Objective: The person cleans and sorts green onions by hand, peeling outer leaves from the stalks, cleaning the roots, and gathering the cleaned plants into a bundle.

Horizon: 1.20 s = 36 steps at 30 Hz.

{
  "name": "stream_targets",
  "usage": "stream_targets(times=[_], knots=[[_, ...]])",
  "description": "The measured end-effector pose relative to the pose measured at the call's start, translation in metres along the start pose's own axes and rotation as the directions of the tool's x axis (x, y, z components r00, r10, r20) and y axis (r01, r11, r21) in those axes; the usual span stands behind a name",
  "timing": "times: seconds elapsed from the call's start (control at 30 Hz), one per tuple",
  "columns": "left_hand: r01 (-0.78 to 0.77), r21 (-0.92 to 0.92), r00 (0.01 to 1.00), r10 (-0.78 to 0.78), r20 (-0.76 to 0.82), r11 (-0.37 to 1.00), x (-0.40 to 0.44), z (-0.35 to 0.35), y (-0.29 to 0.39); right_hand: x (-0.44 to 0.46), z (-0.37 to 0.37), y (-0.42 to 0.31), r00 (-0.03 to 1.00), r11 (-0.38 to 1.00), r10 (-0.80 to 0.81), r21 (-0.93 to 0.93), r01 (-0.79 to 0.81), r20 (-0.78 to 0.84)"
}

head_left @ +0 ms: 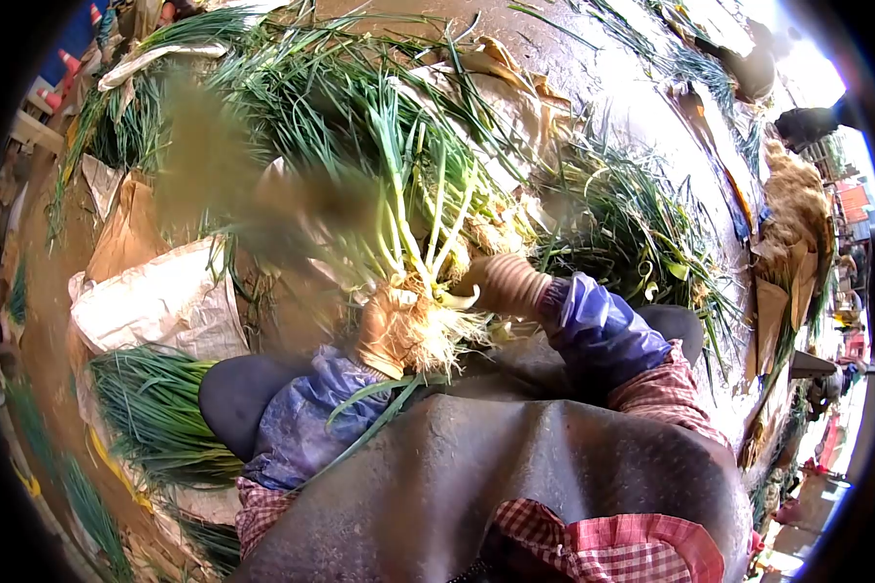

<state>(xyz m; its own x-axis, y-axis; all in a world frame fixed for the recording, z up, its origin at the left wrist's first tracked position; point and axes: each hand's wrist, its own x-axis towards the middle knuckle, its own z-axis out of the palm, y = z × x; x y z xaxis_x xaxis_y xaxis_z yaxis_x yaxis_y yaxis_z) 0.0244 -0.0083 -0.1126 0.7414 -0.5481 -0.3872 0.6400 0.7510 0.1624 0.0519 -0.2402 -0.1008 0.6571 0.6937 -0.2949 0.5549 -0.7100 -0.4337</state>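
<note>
The onions stand in front of the person, above the apron, roots down and leaves leaning up. Their roots form a pale, shaggy, straw-coloured tuft; the stems are white to light green, splaying apart into darker green leaves. One short white stalk curls out sideways at the base.

The left hand, gloved in tan, is closed around the root end. The right hand, gloved with a ribbed cuff, is curled just beside the stem bases; whether it grips anything cannot be told, as its fingertips are hard to make out. The roots hide part of the left hand. A brown blur covers part of the leafy heap behind, and the leaf tips blend into it. A checked cloth is cut off by the dark lower rim.

The apron and both knees border the hands below. A second heap lies to the right, a sack and green bundle to the left. Wet ground shines beyond.
</note>
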Motion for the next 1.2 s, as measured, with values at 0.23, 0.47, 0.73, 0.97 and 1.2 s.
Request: stream_targets(times=[0.23, 0.47, 0.73, 0.97, 1.2], knots=[[0.073, 0.075, 0.997, -0.072, -0.015, 0.995, -0.001, 0.016, -0.005, 0.007, -0.015, -0.002, 0.954, -0.131, 0.3, 0.99, 0.051, -0.01], [0.131, 0.073, 0.988, -0.136, 0.078, 0.989, -0.004, 0.02, -0.002, 0.0, -0.019, -0.045, 0.96, 0.699, 0.236, 0.713, -0.06, -0.151], [0.149, 0.119, 0.983, -0.16, 0.088, 0.982, -0.014, 0.053, 0.003, -0.021, -0.001, -0.014, 0.95, 0.538, 0.277, 0.842, -0.029, -0.144], [-0.386, 0.049, 0.846, 0.332, 0.418, 0.921, -0.033, 0.102, 0.006, -0.037, -0.007, -0.026, 0.925, 0.997, -0.008, -0.068, 0.037, 0.381], [0.08, -0.296, 0.97, -0.005, 0.244, 0.952, -0.016, 0.024, 0.027, -0.042, -0.012, 0.075, 0.908, 0.9, 0.407, 0.126, -0.417, 0.098]])
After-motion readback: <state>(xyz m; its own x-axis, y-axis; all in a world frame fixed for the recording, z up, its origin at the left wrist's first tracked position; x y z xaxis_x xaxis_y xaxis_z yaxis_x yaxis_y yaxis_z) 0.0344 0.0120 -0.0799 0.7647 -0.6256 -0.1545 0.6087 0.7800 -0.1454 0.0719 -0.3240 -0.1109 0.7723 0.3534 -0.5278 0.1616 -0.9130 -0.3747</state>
